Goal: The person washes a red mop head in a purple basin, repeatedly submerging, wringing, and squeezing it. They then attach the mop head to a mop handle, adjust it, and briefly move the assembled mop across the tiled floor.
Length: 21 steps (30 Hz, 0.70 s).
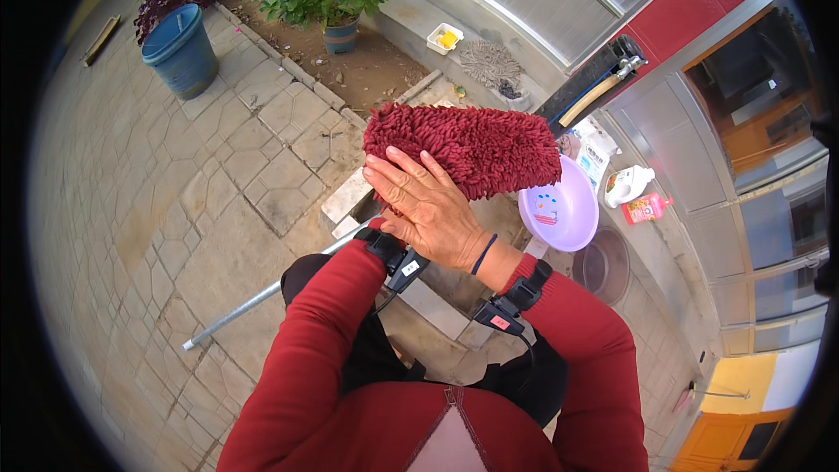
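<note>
A dark red chenille mop head (472, 147) is raised in front of me, its shaggy pile facing up. My right hand (426, 210) lies over its near left end, fingers spread and touching the pile. Behind it, my left hand (385, 215) is almost wholly hidden; only a small part near the wrist shows, so its grip cannot be seen. A metal pole (242, 310) slants from beneath my left wrist down to the lower left. Beyond the mop head's right end sits a purple plastic basin (570, 210) with printed pictures inside.
A dark basin (603, 265), a white bottle (628, 185) and a pink bottle (645, 208) stand on the right. Above them a tap (631, 65) carries a hose. A blue bucket (187, 59) and a potted plant (341, 36) are at upper left. Low stone edging (429, 308) lies below my hands.
</note>
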{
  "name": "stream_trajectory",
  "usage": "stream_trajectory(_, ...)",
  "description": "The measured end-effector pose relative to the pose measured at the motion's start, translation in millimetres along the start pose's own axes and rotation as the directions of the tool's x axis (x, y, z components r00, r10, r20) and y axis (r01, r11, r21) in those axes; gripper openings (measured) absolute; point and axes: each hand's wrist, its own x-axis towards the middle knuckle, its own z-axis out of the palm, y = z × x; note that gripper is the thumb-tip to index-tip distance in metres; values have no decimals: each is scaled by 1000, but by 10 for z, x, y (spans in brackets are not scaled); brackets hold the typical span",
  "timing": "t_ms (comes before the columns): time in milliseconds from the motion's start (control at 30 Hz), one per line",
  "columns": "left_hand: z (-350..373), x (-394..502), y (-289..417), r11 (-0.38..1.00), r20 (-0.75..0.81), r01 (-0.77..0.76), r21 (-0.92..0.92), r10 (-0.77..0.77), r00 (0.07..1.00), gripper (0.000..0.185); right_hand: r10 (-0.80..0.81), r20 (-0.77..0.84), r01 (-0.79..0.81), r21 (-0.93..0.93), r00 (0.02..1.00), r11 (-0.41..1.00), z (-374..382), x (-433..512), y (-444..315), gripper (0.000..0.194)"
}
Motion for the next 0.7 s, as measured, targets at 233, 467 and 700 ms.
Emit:
stream_trajectory(233,-55,20,-69,996,77,77,35,-79,994,58,917,-177,-934,-64,358,352,-609,-908,1181,63)
stream_trajectory(467,-124,-39,-28,986,95,149,73,-156,983,48,283,-43,-279,-369,958,887,-792,-378,381,45)
stream_trajectory(700,-616,270,722,790,62,610,59,-613,788,40,171,444,138,-582,879,801,-1354,394,-1176,29)
